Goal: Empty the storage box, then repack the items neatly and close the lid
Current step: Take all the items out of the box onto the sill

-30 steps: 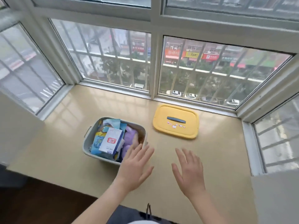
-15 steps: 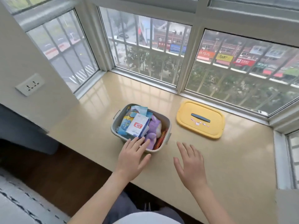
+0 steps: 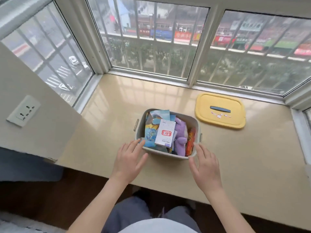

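Your open left hand [image 3: 128, 159] and right hand [image 3: 204, 167] flank the full box [image 3: 168, 154]; lid [image 3: 220, 111] off beyond your right hand, emptying not begun.

At the centre of the frame we see the lidless storage box [image 3: 165, 155] on the beige tabletop [image 3: 117, 101]. It is packed with a white packet [image 3: 165, 132] bearing a red stamp, a purple plush toy [image 3: 180, 138] and blue packets [image 3: 150, 133]. Its yellow lid [image 3: 207, 105] lies flat to the upper right, apart from the box. Our left hand [image 3: 128, 158] and right hand [image 3: 206, 167] flank the box's near corners, fingers [image 3: 134, 145] straight and spread. Whether they touch the rim we cannot tell. A wall socket [image 3: 23, 111] sits at the left.
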{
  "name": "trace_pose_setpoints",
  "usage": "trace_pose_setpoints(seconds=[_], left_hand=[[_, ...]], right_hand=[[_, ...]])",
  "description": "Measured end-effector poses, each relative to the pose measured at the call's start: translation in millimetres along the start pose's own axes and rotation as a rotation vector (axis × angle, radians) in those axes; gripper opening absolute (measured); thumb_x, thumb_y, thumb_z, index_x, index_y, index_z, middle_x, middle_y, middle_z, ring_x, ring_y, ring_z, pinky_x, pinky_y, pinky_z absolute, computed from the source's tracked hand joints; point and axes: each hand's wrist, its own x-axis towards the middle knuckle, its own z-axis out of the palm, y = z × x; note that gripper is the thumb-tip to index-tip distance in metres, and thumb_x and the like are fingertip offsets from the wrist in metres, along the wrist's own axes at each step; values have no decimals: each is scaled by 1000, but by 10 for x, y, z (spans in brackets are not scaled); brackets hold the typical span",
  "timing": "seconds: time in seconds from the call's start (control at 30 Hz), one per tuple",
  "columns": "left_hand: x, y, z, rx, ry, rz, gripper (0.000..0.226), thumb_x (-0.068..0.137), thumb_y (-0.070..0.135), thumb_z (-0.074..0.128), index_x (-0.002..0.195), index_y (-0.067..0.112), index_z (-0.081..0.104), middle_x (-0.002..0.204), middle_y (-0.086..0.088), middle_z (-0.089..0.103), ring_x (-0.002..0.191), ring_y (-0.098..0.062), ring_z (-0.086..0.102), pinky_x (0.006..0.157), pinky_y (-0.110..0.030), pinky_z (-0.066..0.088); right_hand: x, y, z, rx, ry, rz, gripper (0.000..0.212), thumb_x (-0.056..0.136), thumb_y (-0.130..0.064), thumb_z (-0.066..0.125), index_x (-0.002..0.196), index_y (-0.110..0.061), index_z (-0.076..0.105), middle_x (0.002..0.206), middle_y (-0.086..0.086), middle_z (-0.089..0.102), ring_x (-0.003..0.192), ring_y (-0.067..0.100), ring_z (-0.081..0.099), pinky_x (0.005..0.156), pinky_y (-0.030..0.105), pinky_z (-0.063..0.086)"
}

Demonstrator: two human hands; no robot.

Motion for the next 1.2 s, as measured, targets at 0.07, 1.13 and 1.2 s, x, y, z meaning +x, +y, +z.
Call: trace_pose_setpoints(seconds=[0.07, 1.13, 1.2], left_hand=[[73, -297, -105, -4, -21, 34, 54, 96, 51, 35, 131, 17, 59, 127, -5, 63, 118, -24, 55, 102, -44, 43], [1519, -1152, 1260, -212, -253, 95, 55, 89, 26, 66, 136, 4, 51, 140, -15, 49, 131, -30, 43, 107, -39, 38], [1509, -1114, 1290, -232, -258, 58, 56, 86, 19, 69, 136, 2, 50, 139, -18, 48, 131, -32, 44, 107, -41, 40]], right_hand=[[14, -229, 134, -1, 9, 59, 57, 92, -44, 41, 137, -11, 55, 136, 10, 58, 122, 30, 55, 97, 42, 43], [1233, -609, 1956, -23, -41, 624, 98, 70, -56, 70, 147, -47, 9, 129, 23, 36, 106, 37, 51, 92, 44, 49], [1220, -579, 1919, -23, -58, 640, 101, 69, -56, 71, 146, -49, 7, 121, 21, 39, 101, 35, 51, 88, 41, 50]])
